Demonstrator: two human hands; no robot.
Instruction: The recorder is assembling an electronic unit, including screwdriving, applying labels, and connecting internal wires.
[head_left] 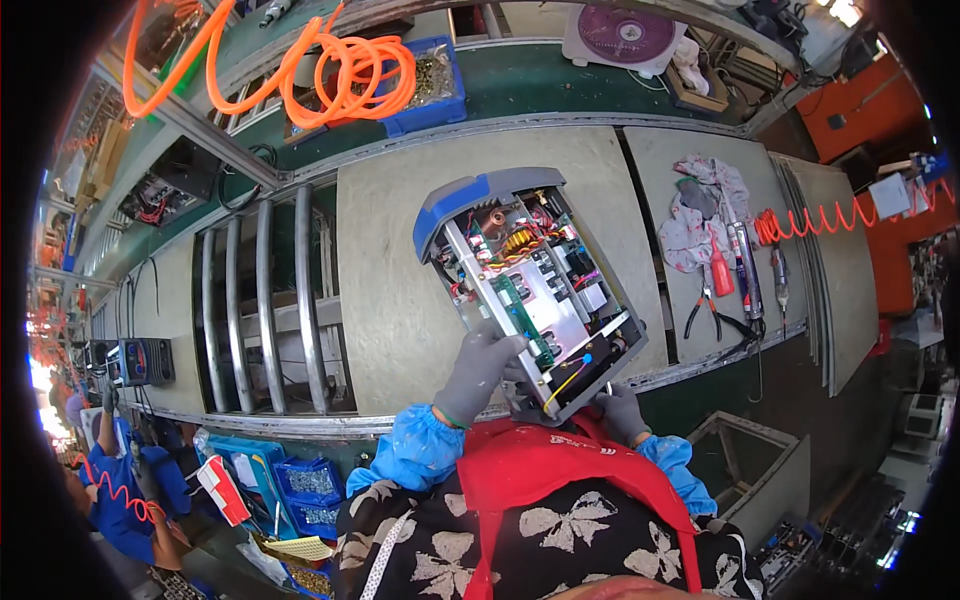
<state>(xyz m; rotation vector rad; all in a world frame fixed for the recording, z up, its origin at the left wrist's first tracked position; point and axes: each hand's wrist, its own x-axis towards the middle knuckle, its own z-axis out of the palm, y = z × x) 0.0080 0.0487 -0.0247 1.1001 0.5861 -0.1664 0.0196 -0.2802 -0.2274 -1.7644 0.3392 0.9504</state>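
the open electronics unit (pixel 548 290) lies askew at the frame's centre; it looks heavy and stiff, its green circuit board (pixel 517 312) fragile, so the outer metal casing seems safest to hold. the left hand (pixel 478 375), palm down, pinches its lower-left edge; the right hand (pixel 622 412) bends at its lower-right corner, grip unclear.

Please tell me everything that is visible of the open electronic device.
The open electronic device is boxy, with a curved blue-and-grey end piece at its far end. Inside show a silvery, metal-looking plate, a green circuit board, a golden coil and wires. It sits slantwise over the worktop; its underside is hidden. The gloved left hand grips its near left edge; the right hand is by its near right corner, contact unclear.
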